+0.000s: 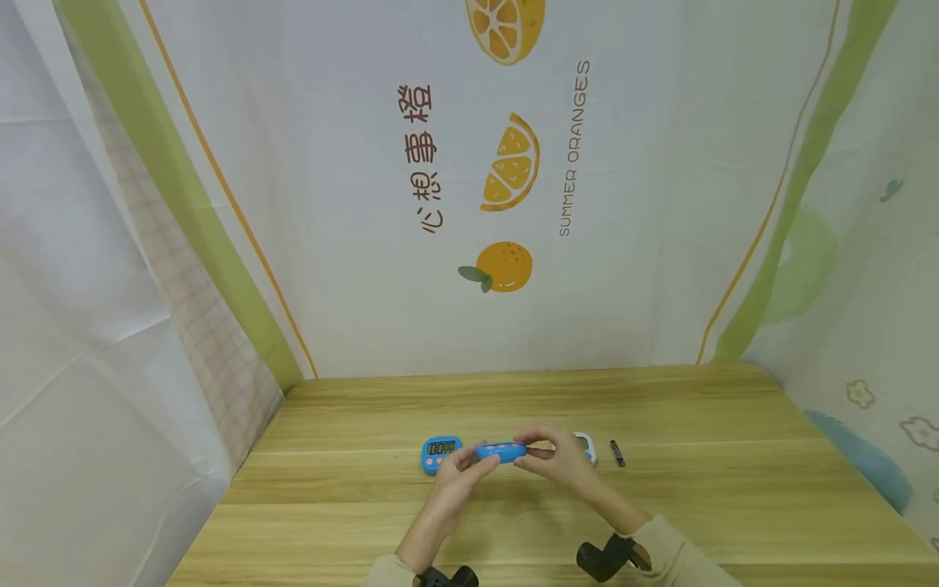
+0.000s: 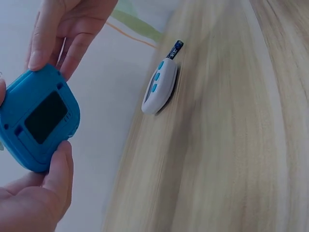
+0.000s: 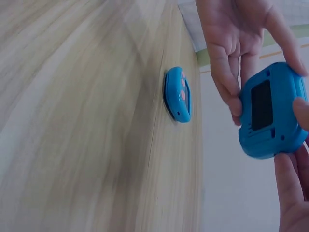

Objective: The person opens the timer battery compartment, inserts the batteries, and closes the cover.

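Note:
Both hands hold a blue digital timer (image 1: 501, 452) above the table, roughly level. My left hand (image 1: 456, 483) pinches its left end between thumb and fingers. At the other end, the fingers and thumb of my right hand (image 1: 563, 461) grip the edges. The wrist views show the timer's back, with a dark rectangle (image 2: 47, 118) in the blue casing. Pink buttons show on its front in the head view. A second blue timer (image 1: 441, 448) with a lit display lies behind my left hand. Partly hidden behind my right hand is a white timer (image 1: 587, 446) with blue buttons.
A small dark battery (image 1: 618, 453) lies on the table to the right of the white timer. The wood-grain table (image 1: 330, 497) ends at a white curtain (image 1: 352, 310) printed with oranges. More cloth hangs along both sides.

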### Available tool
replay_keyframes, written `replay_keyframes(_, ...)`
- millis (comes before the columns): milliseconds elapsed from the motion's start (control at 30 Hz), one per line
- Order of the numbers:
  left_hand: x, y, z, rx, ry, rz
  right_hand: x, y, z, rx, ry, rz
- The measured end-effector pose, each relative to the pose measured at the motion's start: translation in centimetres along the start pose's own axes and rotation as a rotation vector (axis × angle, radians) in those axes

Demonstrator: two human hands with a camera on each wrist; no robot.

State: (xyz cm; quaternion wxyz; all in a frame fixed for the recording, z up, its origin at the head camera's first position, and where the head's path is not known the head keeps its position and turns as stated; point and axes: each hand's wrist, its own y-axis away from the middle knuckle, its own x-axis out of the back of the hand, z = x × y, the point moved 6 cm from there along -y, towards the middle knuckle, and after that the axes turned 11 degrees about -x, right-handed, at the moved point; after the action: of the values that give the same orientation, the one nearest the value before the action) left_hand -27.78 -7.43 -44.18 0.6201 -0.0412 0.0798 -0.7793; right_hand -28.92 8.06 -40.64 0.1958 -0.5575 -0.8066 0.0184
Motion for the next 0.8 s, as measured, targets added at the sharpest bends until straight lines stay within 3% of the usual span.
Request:
replay_keyframes(133, 0.1, -0.1, 0.4, -0.031, 0.021, -0.032, 0.3, -0.2, 1.0, -0.047, -0.021, -0.058)
replay_keyframes(433, 0.0, -0.4, 0.8, -0.097, 0.111, -0.203, -0.1, -0.4, 1.9, -0.206, -0.054, -0.242)
replay_keyframes(633, 0.2, -0.9, -0.3, -0.092, -0.009, -0.239, -0.7, -0.7, 3.1, -0.198, 0.024, -0.266)
replay_keyframes(800, 0.4, -1.7, -1.6, -0.07, -0.145, -0.185, -1.0, -1.3, 4.7, -0.207, 0.116, -0.209)
